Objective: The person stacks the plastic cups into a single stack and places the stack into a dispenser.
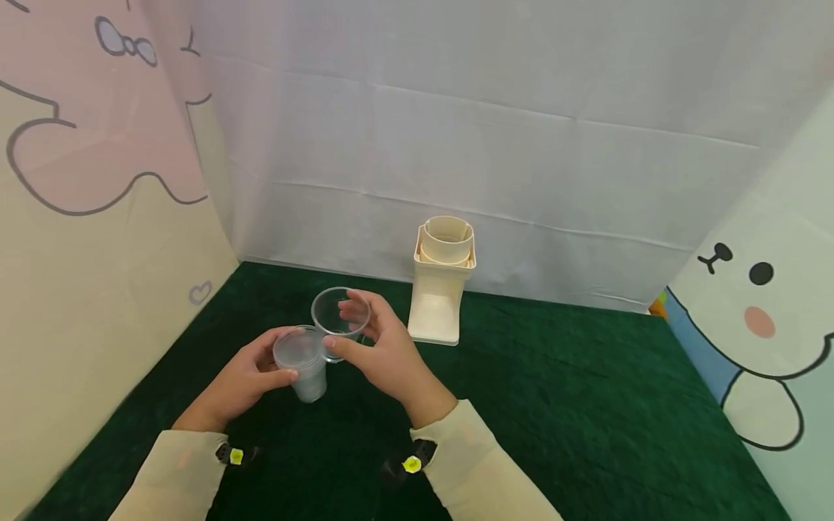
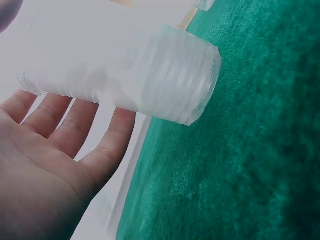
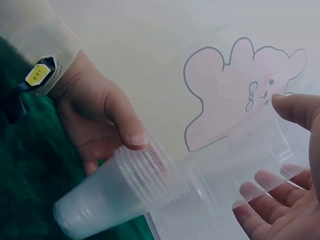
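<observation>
My left hand [image 1: 244, 380] grips a stack of nested clear plastic cups [image 1: 310, 383] by the side, just under the rims. Many stacked rims show in the right wrist view, with the left thumb [image 3: 132, 132] on them. The stack's base [image 2: 185, 75] points down toward the green cloth. A single clear plastic cup [image 1: 331, 317] is in my right hand [image 1: 391, 358], held between thumb and fingers. It stands tilted beside the stack, its lower end close to the stack's mouth.
A cream plastic stand [image 1: 435, 307] with a round tube-like holder [image 1: 446, 250] on top stands at the back, beyond the right hand. Dark green cloth [image 1: 586, 405] covers the table. White and cartoon-printed curtains [image 1: 489, 145] enclose the back and sides.
</observation>
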`<state>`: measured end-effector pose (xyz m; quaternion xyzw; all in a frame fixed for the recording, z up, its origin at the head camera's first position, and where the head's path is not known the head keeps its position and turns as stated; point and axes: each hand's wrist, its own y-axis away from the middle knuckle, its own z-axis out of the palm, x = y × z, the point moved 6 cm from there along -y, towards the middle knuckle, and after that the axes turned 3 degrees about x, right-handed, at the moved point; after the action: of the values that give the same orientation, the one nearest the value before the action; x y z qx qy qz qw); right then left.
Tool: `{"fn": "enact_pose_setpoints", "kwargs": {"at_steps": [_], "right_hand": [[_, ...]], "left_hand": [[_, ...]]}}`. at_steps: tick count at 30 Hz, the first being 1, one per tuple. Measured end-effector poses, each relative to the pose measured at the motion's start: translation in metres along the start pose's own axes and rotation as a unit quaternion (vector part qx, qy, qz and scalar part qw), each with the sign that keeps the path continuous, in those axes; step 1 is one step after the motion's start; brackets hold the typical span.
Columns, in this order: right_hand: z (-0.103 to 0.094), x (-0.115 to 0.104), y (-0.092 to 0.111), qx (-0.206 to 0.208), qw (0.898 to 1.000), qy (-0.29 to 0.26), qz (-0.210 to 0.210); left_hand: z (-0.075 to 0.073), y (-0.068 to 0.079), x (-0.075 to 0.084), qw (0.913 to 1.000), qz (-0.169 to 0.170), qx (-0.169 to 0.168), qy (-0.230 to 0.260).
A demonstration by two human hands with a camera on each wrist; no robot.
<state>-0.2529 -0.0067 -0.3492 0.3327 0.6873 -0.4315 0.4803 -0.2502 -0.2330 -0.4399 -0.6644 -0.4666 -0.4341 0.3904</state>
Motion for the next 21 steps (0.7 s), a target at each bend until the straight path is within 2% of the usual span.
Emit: {"fn": "enact_pose_setpoints", "kwargs": {"at_steps": [8,21], "right_hand": [[0.004,-0.005,-0.003,0.003,1.0,0.016,-0.009],[0.023,-0.011,-0.013,0.008,0.999,-0.002,-0.036]], "left_hand": [[0.003,-0.005,-0.002,1.0,0.008,0.001,0.003],[-0.002,0.001,0.001,0.9995,0.01,0.007,-0.028]]}}
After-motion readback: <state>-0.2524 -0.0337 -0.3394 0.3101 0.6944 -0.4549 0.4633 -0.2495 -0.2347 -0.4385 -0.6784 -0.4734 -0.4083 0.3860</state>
